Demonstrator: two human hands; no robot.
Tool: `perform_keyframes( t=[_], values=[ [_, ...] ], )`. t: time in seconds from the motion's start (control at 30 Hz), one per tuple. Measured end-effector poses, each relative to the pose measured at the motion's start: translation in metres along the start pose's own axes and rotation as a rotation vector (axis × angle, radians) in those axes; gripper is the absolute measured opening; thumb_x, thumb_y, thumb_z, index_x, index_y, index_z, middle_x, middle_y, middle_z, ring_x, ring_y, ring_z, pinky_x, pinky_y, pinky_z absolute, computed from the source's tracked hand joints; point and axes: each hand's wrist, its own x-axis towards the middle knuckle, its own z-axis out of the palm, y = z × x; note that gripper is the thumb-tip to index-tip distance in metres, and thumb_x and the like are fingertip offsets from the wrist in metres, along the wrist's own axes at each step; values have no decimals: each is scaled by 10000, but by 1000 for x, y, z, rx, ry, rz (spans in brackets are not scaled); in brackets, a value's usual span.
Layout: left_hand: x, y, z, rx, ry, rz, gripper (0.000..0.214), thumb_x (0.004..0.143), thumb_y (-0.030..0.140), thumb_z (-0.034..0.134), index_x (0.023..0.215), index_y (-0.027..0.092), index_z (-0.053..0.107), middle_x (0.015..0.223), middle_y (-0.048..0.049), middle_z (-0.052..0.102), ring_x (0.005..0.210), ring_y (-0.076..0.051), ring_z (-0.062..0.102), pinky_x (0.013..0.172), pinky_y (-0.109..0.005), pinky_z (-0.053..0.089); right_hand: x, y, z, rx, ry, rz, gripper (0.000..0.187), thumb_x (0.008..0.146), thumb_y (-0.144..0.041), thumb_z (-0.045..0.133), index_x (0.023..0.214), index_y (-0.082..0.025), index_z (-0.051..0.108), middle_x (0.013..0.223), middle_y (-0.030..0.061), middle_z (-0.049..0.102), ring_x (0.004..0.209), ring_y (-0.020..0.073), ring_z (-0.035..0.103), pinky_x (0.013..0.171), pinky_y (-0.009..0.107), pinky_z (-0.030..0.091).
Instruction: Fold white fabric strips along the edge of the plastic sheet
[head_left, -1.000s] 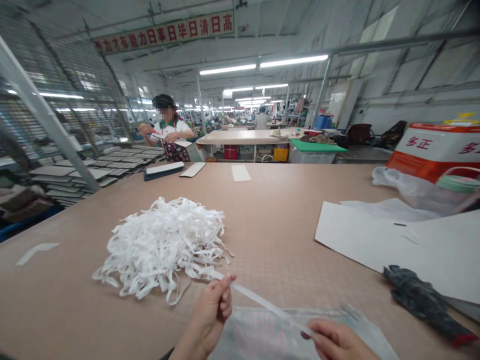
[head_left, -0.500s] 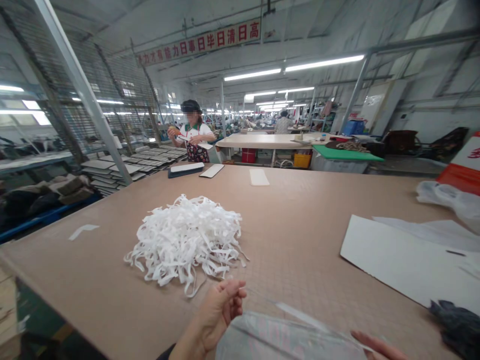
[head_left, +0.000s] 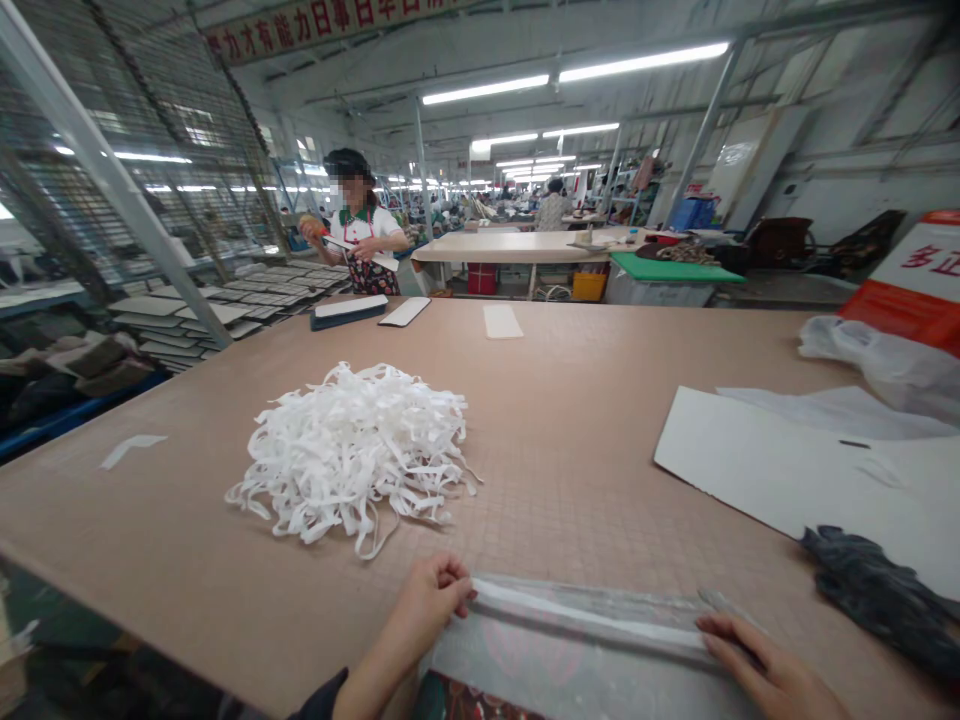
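A white strip stretches between my two hands, close to the table's near edge. My left hand pinches its left end between thumb and fingers. At the other end, my right hand grips the strip with closed fingers. Beneath and around the strip lies a clear plastic bag with faint pink print, and its lower part runs out of view. Beyond my left hand, a tangled heap of white strips rests on the brown table.
Right of my hands are a large white board, a dark crumpled bundle and a translucent plastic bag. Flat pale pieces line the far edge. One short strip lies left. A co-worker stands beyond the table.
My hands have come up into fuller view. The strip, slanting loosely over the plastic before, is now drawn out between both hands. The camera view has tilted down.
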Motion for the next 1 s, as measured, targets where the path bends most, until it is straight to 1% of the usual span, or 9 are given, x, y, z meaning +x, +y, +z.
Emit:
perform_keyframes(
  t=[0.1, 0.17, 0.3, 0.37, 0.47, 0.73, 0.87, 1.0],
  values=[
    [-2, -8, -1, 79, 27, 60, 54, 612, 212, 554, 581, 173, 573, 553, 21, 543, 582, -141, 505, 559, -237, 336, -1, 1, 6, -39, -24, 0, 295, 706, -490, 508, 793, -260, 671, 870, 28, 705, 851, 254, 641, 737, 331, 525],
    [-3, -13, -2, 156, 46, 102, 59, 625, 200, 551, 586, 180, 592, 587, 16, 551, 631, -154, 505, 601, -243, 336, 1, 1, 8, -60, -27, -13, 299, 719, -488, 494, 805, -255, 662, 885, 37, 699, 863, 254, 634, 763, 343, 513],
    [-2, -22, -1, 382, 117, 160, 104, 696, 213, 499, 613, 187, 556, 609, 12, 548, 617, -157, 500, 591, -246, 320, 4, 1, 13, -91, -29, -31, 313, 731, -490, 483, 841, -248, 647, 925, 53, 687, 894, 256, 619, 812, 362, 486],
    [0, -25, 1, 457, 131, 148, 112, 716, 222, 484, 625, 185, 539, 617, 8, 547, 611, -156, 498, 579, -245, 310, 5, 1, 14, -95, -43, -26, 320, 739, -494, 471, 851, -246, 640, 933, 57, 684, 896, 254, 617, 813, 363, 482],
    [4, -25, 3, 525, 110, 127, 109, 728, 213, 465, 655, 183, 541, 651, 0, 558, 636, -156, 507, 587, -241, 307, 6, 1, 15, -93, -43, -24, 326, 747, -500, 457, 850, -247, 634, 930, 56, 682, 894, 251, 616, 806, 359, 483],
    [5, -19, 6, 585, 103, 72, 96, 716, 185, 460, 652, 179, 531, 640, 3, 544, 617, -149, 494, 566, -240, 278, 8, 6, 17, -120, 11, -35, 328, 741, -506, 464, 851, -249, 635, 925, 54, 684, 887, 254, 620, 803, 365, 485],
    [4, -15, 6, 647, 97, 67, 93, 724, 186, 459, 652, 185, 516, 650, 5, 539, 622, -145, 491, 563, -238, 270, 7, 7, 18, -128, 16, -41, 328, 750, -503, 459, 862, -245, 627, 942, 59, 678, 905, 255, 613, 811, 370, 482],
    [2, -13, 10, 720, 106, 77, 100, 744, 191, 457, 656, 193, 504, 652, 14, 528, 611, -139, 484, 562, -240, 274, 6, 2, 18, -122, 44, -66, 310, 764, -482, 452, 861, -238, 616, 921, 63, 674, 885, 247, 612, 816, 371, 473]
  ],
)
